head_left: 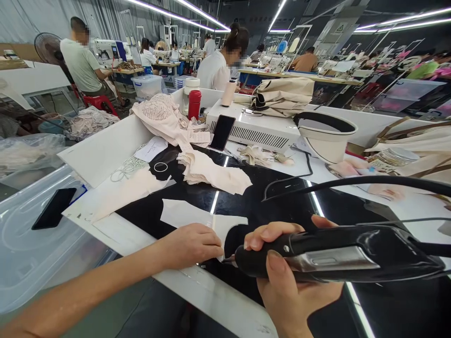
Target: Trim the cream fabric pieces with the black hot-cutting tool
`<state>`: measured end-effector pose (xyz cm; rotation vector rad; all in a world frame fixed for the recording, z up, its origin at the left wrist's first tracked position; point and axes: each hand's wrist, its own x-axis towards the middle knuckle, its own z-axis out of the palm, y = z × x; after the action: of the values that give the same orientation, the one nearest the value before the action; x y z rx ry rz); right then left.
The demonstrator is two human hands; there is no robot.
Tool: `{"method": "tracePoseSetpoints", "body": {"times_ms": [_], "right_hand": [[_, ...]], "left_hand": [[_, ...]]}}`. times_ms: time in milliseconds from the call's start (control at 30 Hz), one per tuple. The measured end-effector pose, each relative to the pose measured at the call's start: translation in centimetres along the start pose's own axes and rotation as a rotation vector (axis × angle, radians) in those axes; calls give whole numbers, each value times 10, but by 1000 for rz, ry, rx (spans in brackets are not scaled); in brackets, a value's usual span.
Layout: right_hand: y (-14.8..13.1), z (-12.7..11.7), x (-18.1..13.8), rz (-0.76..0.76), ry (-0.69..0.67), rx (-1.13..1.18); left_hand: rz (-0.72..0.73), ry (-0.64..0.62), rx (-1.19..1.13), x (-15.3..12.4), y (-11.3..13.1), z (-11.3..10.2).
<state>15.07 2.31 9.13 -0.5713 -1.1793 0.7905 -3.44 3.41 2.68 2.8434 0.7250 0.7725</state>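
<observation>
My right hand (287,286) is wrapped around a black corded hand tool (394,253) with a silver panel on its side and a narrow metal tip pointing left. My left hand (192,246) is closed, pinching the near edge of a thin white cut fabric piece (188,213) that lies flat on the black board (282,188). The tool's tip sits just beside my left fingertips, close to the fabric's edge. Whether it touches the fabric I cannot tell.
Beyond the white piece lies a stack of pale pink fabric pieces (218,173). A phone (222,132) leans against a white vented box (253,134); a red bottle (194,104) stands nearby. The tool's black cable (387,180) arcs rightward. Another phone (54,209) rests on a clear bin lid.
</observation>
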Motion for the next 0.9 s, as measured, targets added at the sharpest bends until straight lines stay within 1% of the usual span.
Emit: {"method": "tracePoseSetpoints", "body": {"times_ms": [200,467,600,733,900], "right_hand": [[-1,2,1,4,-1,-14],[-2,2,1,15,15,-1],[-3,2,1,13,26,-16],[-4,2,1,23,29,-34],[-3,3,1,14,24,-52]], "left_hand": [[57,48,37,-4,-1,-2],[97,34,130,-6,-1,-3],[122,68,142,-5,-2,-2],[128,95,161,-5,-1,-2],[121,86,147,-5,0,-4]]}}
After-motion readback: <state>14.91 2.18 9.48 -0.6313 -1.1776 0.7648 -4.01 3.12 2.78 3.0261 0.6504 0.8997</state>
